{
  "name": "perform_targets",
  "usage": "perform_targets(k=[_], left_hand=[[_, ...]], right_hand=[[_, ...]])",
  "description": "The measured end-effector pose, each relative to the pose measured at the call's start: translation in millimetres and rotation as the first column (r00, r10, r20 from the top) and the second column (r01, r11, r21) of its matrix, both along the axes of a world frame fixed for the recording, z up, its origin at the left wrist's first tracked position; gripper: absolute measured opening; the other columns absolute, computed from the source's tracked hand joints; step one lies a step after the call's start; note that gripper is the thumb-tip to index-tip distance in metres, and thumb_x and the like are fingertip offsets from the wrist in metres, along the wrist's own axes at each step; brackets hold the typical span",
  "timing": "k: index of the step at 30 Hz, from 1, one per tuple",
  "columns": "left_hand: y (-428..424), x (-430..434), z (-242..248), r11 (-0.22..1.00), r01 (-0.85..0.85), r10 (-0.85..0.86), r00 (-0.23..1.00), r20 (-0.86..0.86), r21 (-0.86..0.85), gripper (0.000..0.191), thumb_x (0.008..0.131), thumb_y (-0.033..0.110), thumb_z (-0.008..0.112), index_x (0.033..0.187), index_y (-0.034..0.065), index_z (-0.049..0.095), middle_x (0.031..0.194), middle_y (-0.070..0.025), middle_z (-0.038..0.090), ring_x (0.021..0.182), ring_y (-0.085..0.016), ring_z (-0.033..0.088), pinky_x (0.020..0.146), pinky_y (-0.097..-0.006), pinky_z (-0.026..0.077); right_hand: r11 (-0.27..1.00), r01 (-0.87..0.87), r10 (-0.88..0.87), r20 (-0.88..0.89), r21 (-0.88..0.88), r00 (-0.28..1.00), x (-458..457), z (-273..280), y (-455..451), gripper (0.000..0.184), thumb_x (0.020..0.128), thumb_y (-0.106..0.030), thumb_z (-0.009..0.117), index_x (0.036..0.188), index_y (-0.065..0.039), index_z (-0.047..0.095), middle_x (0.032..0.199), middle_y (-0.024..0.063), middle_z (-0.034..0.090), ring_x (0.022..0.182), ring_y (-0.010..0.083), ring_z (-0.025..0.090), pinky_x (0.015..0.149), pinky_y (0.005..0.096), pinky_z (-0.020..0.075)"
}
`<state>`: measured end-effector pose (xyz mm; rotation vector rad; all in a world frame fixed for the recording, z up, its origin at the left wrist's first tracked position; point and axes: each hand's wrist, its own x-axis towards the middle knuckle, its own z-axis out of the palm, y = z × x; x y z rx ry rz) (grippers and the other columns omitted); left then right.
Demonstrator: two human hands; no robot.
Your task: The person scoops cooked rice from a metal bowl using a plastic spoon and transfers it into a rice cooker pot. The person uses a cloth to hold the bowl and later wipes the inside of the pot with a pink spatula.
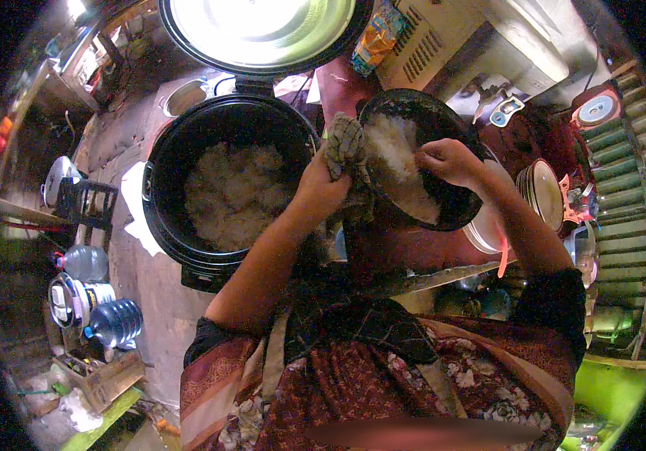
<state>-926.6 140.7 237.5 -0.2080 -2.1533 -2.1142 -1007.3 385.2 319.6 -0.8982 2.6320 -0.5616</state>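
My left hand [323,189] grips a checked cloth [345,144] bunched against the near-left rim of a dark round pot [458,121]. The pot is tilted, and a band of white cooked rice [393,149] clings to its inner side. My right hand [447,163] reaches into the pot with its fingers curled by the rice; whether it holds a tool is hidden. Left of the pot, a large black rice cooker [156,225] stands open with clumped rice [238,197] inside. Its round lid [266,34] is raised behind it.
The pot is over a dark red table [413,251]. Right of it are a stack of plates [543,194] and a white bowl [486,228]. An orange and blue packet [379,39] lies at the back. Water bottles [117,322] stand on the left near a wooden crate [100,380].
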Motion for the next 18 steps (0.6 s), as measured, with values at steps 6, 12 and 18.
perform_targets(k=[6, 12, 18], left_hand=[[3.4, 4.1, 4.7, 0.999, -0.024, 0.024, 1.0, -0.009, 0.04, 0.043, 0.075, 0.004, 0.053, 0.118, 0.0014, 0.046, 0.113, -0.0158, 0.055, 0.11, -0.027, 0.05, 0.094, -0.0335, 0.037], [0.3, 6.8, -1.1, 0.998, -0.059, 0.058, 0.998, 0.029, 0.021, 0.045, 0.077, 0.008, 0.055, 0.121, 0.0012, 0.043, 0.113, -0.0172, 0.055, 0.109, -0.028, 0.051, 0.094, -0.0349, 0.037], [10.2, 18.7, -24.6, 0.961, -0.04, 0.002, 0.991, 0.134, 0.275, 0.048, 0.084, 0.01, 0.052, 0.127, 0.0026, 0.034, 0.117, -0.0141, 0.052, 0.11, -0.024, 0.049, 0.094, -0.0336, 0.037]], right_hand=[[0.972, 0.184, -0.209, 0.18, 0.147, 0.961, 12.3, 13.8, 6.6, 0.034, 0.087, -0.034, 0.048, 0.093, -0.004, 0.062, 0.072, 0.0122, 0.063, 0.065, 0.0239, 0.061, 0.064, 0.0339, 0.0474], [0.946, 0.324, -0.306, 0.26, -0.027, 0.916, 27.5, 32.9, 17.7, 0.034, 0.088, -0.032, 0.053, 0.097, 0.0, 0.06, 0.063, -0.0036, 0.051, 0.052, 0.0059, 0.043, 0.047, 0.0215, 0.0369], [0.931, 0.363, -0.33, 0.317, -0.048, 0.889, 33.8, 59.8, 32.6, 0.031, 0.088, -0.032, 0.054, 0.096, -0.003, 0.061, 0.064, -0.006, 0.05, 0.053, 0.0015, 0.042, 0.045, 0.0182, 0.0332]])
